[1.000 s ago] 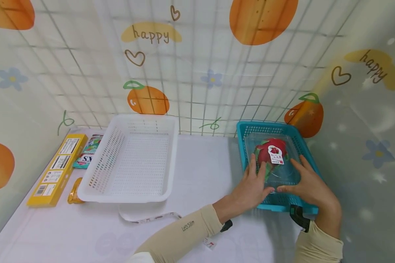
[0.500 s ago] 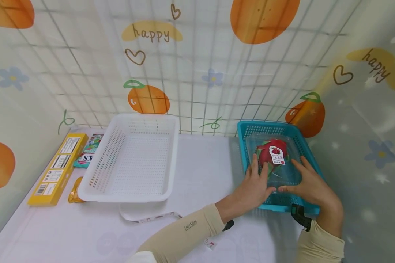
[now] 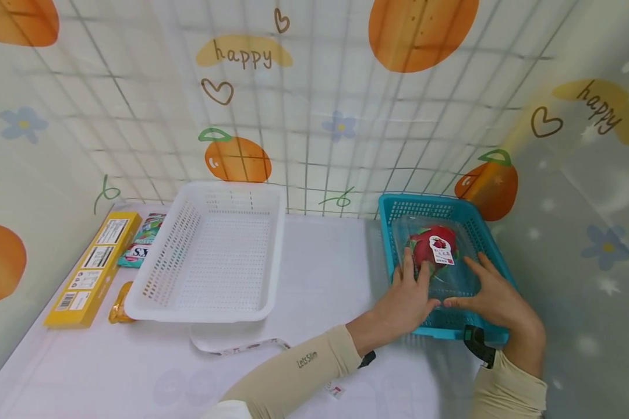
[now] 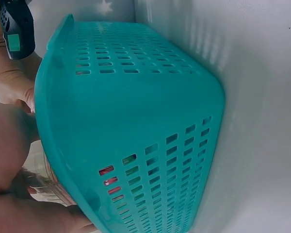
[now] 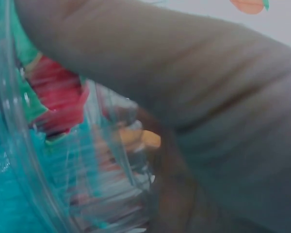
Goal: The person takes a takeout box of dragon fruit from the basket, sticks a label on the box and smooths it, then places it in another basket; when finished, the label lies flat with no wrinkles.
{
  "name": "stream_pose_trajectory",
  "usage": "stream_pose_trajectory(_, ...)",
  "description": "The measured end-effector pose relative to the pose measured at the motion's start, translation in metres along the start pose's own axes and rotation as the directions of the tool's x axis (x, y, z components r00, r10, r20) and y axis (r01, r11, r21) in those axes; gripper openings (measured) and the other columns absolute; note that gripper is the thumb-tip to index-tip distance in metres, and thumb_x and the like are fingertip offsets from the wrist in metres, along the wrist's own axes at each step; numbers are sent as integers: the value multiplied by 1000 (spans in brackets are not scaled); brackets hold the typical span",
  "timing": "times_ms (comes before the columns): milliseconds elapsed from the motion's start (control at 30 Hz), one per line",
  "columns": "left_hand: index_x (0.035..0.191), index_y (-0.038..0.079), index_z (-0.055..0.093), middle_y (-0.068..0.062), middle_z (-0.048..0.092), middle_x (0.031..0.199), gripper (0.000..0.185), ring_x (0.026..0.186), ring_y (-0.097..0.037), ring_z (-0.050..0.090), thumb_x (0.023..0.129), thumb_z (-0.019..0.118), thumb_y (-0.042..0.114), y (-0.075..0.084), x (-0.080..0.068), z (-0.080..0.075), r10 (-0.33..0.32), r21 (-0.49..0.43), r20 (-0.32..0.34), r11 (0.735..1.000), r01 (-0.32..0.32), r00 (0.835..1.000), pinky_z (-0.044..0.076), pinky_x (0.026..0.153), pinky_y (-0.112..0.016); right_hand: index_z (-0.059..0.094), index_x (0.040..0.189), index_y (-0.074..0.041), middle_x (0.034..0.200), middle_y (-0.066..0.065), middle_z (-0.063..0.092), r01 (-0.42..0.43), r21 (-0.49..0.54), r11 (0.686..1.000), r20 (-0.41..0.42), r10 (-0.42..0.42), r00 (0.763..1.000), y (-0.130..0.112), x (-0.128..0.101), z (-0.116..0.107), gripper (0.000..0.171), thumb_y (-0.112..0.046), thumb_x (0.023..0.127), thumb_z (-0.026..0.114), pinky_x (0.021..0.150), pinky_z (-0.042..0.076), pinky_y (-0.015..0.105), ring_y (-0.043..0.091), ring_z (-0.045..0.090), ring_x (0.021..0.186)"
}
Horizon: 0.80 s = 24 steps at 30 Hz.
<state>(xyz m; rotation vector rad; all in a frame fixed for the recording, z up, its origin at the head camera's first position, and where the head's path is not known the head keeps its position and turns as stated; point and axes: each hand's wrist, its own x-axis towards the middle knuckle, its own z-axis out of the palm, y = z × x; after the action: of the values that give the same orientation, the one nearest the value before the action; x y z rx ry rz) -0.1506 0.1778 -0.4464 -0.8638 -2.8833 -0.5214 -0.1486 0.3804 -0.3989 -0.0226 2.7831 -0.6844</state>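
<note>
Both my hands on the clear box in the teal basket

My left hand [image 3: 406,297] and right hand [image 3: 490,294] press relaxed, straight fingers onto the clear box [image 3: 435,256] holding a red dragon fruit [image 3: 430,244], just beyond my fingertips inside the teal basket [image 3: 385,218]. A white basket [image 3: 215,256] sits well off to my left hand's side.

"happy" appears twice on the fruit-patterned backdrop sheet [image 3: 314,116]; "Let'sSlim" runs along the beige left sleeve [image 3: 306,359]; the teal snack packet [image 3: 142,240] shows "XS".
</note>
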Motion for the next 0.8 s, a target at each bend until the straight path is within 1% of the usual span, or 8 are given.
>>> stream_pose_trajectory(233, 157, 3, 34, -29, 24, 163, 77, 132, -36, 55, 101, 58, 50, 0, 2, 0, 24, 53, -5, 998, -24, 1000, 59, 91, -26, 15, 159, 6, 162, 41, -4, -13, 4, 1000, 2, 13, 1000, 2, 1, 1, 119, -55, 81, 80, 100, 30, 82, 69, 14, 141)
stream_pose_trajectory(433, 156, 5, 36, -27, 26, 163, 74, 129, -35, 57, 101, 56, 50, 2, 2, 1, 4, 56, 11, 998, -5, 1000, 59, 89, -24, 16, 159, 7, 162, 42, -2, -5, -3, 1000, 5, 5, 1000, 3, 2, 1, 117, -54, 82, 80, 100, 30, 83, 70, 14, 140)
stream_pose_trajectory(667, 156, 4, 37, -29, 29, 162, 73, 126, -36, 61, 103, 53, 51, 3, 4, 2, 10, 119, 16, 993, -12, 1000, 59, 91, -27, 17, 159, 7, 161, 42, 0, -5, -13, 1000, 15, 5, 1000, 3, 4, -1, 117, -56, 82, 79, 100, 30, 83, 69, 14, 141)
stream_pose_trajectory(800, 157, 5, 36, -28, 29, 162, 73, 126, -37, 62, 103, 52, 51, 4, 5, 1, -2, 113, 33, 994, -2, 999, 59, 89, -28, 17, 159, 7, 162, 42, 0, -9, -21, 1000, 23, 10, 1000, 3, 6, -2, 116, -56, 83, 79, 101, 30, 82, 69, 14, 141)
